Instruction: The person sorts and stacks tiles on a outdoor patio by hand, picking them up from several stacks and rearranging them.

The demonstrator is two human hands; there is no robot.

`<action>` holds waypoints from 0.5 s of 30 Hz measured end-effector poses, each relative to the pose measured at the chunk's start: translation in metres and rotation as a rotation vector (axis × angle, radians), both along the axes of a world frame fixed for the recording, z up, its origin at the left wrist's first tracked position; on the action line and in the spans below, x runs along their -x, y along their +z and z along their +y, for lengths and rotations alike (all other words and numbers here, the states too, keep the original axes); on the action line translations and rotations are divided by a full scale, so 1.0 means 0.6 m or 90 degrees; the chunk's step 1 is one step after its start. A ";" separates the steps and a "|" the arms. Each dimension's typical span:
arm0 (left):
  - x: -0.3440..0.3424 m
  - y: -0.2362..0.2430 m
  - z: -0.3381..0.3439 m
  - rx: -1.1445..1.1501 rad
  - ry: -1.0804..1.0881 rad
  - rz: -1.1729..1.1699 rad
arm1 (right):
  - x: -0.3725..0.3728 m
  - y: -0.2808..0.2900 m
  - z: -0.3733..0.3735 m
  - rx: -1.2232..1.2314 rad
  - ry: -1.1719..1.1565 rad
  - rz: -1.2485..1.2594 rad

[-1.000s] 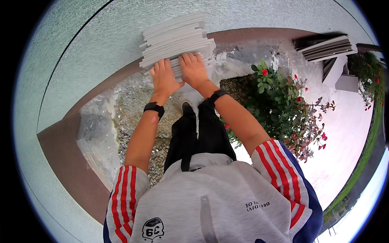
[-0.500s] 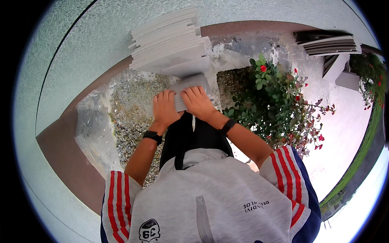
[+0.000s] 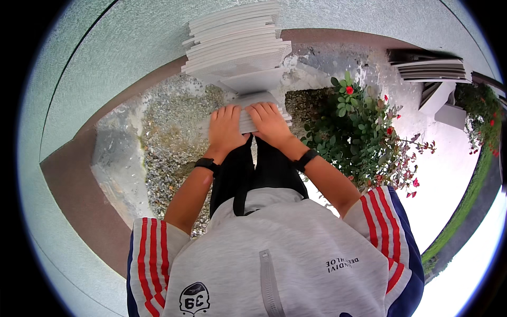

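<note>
Directly in front of my legs is a small stack of flat, pale grey sheets (image 3: 259,98), perhaps flattened cardboard. My left hand (image 3: 225,128) is closed over its near left part, fingers bent across the top. Close beside it, my right hand (image 3: 270,124) grips the near right part the same way. The thumbs are partly hidden, and the undersides of the sheets do not show. Just beyond rises a tall, uneven stack of similar pale sheets (image 3: 237,50) against the wall.
A rose bush (image 3: 364,129) with red flowers grows close on my right. Gravel (image 3: 171,134) covers the ground at left. A green-grey wall (image 3: 121,58) with a brown base runs along the far and left sides. More stacked sheets (image 3: 430,70) lie at far right.
The view has shifted slightly. Both hands stay on the small stack, now set a little farther apart, and more of its layered edges shows at either side.
</note>
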State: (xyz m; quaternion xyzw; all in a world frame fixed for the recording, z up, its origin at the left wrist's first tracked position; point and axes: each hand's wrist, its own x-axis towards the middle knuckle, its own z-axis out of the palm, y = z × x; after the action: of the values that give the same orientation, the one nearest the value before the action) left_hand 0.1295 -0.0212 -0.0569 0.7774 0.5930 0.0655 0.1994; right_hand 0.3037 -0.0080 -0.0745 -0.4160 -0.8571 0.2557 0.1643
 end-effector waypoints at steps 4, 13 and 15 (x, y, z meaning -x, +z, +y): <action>0.004 0.002 0.006 0.003 -0.008 0.005 | 0.003 0.005 0.010 0.020 -0.003 -0.005; 0.013 -0.013 -0.011 -0.026 -0.043 -0.038 | 0.003 0.025 -0.005 0.059 -0.013 -0.019; 0.013 -0.019 -0.025 -0.026 -0.049 -0.046 | 0.001 0.024 -0.016 0.061 -0.005 -0.024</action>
State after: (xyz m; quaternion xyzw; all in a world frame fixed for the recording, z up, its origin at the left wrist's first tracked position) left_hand 0.1217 -0.0362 -0.0683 0.8004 0.5540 0.0978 0.2071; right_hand 0.3033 -0.0179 -0.0600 -0.4314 -0.8451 0.2881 0.1291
